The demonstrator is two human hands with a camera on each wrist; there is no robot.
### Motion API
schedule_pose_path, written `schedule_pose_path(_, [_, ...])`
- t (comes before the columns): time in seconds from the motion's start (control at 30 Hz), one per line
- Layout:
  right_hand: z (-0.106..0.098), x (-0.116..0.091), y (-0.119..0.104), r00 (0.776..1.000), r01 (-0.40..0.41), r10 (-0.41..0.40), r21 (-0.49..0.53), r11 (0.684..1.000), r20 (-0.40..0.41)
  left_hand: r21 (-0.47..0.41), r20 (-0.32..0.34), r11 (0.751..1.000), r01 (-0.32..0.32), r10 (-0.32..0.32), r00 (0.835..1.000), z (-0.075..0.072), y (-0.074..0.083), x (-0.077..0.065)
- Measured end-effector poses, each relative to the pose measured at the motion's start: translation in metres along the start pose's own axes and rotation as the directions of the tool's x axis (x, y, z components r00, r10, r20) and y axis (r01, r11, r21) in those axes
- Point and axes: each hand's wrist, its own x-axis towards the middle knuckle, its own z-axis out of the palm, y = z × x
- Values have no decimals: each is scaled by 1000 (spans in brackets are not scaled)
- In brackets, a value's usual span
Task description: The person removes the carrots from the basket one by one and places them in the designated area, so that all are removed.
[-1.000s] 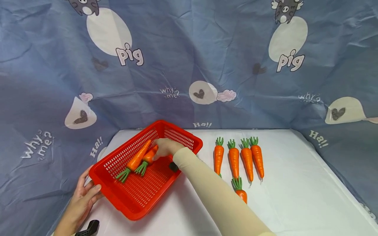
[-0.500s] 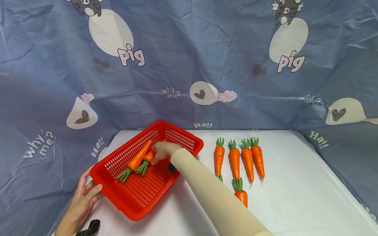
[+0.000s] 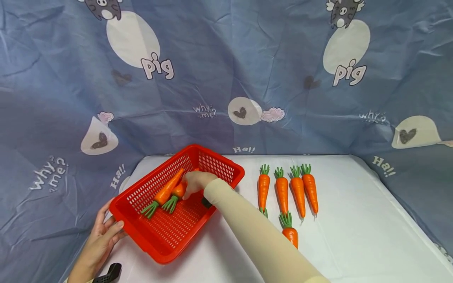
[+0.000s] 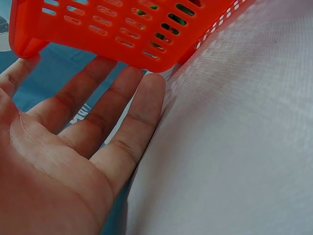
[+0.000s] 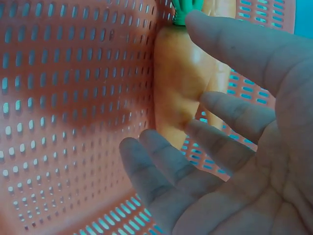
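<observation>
A rect. red plastic basket (image 3: 141, 232), walls & floor slotted, is set diagonally. Inside, an orange carrot (image 3: 166, 193) w/ leafy green top lies alongside a 2nd carrot (image 3: 178, 191), same coloring, partly hidden; both tops point near-L, tapered ends far-R.

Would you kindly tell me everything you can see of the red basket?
The red basket is rectangular and open-topped, seemingly plastic, with rounded corners, a broad smooth rim, slotted walls and a perforated floor. It sits on the white table, turned diagonally in the head view. Two carrots lie side by side inside. Fingertips of the left hand touch its near left end; the right hand is inside, at one carrot, and whether it touches the basket itself is unclear.
</observation>
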Motion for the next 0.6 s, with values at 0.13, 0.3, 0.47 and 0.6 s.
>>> schedule_pose_path(0.13, [2,-4,-4,1000,-1,0,-43,999,-6,-7,-1,1000,8,-8,1000,0,1,0])
schedule_pose_path(0.3, [8,-8,-14,999,16,-20,-125,992,-28,-7,-1,1000,14,-14,1000,-1,0,0])
schedule_pose_path(0.47, [12,-11,-21,1000,8,-9,-184,983,-8,-6,4,1000,4,-4,1000,-2,0,0])
schedule_pose_path(0.6, [12,-12,-22,1000,15,-18,-185,983,-16,4,10,1000,-9,9,1000,-2,0,0])
